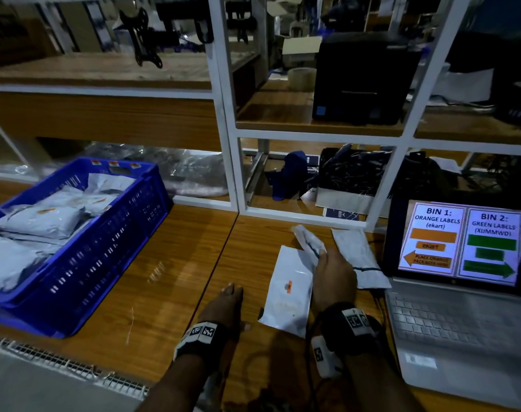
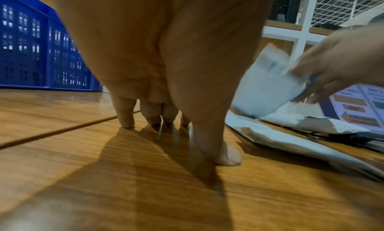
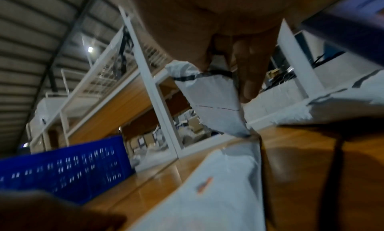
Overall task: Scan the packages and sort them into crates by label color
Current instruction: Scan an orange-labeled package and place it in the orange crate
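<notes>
My right hand [image 1: 330, 272] grips a small white mailer package [image 1: 308, 240], lifted and tilted above the table; the same package [image 3: 216, 106] hangs from my fingers in the right wrist view. Under it lies a flat white package with an orange label [image 1: 287, 288]. Another white package [image 1: 358, 257] lies against the laptop. My left hand [image 1: 228, 304] rests on the wooden table with straight fingers [image 2: 126, 117] touching the wood and holds nothing. The blue crate [image 1: 83, 242] at left holds several white packages with orange labels.
An open laptop [image 1: 461, 331] at right shows the bin guide on its screen [image 1: 461, 242]: orange labels left, green labels right. A white shelf frame [image 1: 232, 162] stands behind the table. Dark cables [image 1: 378, 304] run beside the laptop.
</notes>
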Action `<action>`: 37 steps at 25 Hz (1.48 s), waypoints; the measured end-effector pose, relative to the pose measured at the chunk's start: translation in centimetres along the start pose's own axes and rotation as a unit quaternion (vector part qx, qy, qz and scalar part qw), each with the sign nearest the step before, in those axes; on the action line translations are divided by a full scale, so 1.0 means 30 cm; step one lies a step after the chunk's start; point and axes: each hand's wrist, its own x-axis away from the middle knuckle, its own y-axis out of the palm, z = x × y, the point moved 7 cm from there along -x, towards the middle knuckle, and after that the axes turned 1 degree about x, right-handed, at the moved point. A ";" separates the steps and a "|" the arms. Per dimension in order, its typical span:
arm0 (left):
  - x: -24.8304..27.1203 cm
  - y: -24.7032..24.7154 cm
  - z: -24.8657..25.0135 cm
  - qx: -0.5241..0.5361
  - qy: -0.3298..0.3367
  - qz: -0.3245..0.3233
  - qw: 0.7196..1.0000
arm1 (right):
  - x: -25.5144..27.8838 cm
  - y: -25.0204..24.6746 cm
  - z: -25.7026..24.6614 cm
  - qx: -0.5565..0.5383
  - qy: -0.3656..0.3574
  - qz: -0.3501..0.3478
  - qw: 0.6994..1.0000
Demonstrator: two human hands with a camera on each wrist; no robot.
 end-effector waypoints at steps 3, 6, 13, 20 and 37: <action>0.001 -0.004 -0.008 0.016 0.012 0.013 1.000 | 0.028 -0.091 -0.027 -0.133 0.011 0.049 0.990; 0.005 -0.031 -0.008 -0.002 0.024 0.000 1.000 | 0.047 -0.153 -0.046 -0.205 0.033 0.075 0.975; -0.056 -0.014 0.000 -0.091 0.057 -0.046 0.993 | 0.110 -0.213 -0.041 -0.291 0.081 0.100 0.948; -0.067 -0.005 -0.054 -0.103 0.121 -0.085 0.984 | 0.184 -0.194 -0.030 -0.324 0.140 0.118 0.928; 0.148 -0.289 0.026 0.753 -0.009 -0.187 0.631 | 0.231 -0.101 -0.183 -0.446 0.137 -0.033 0.884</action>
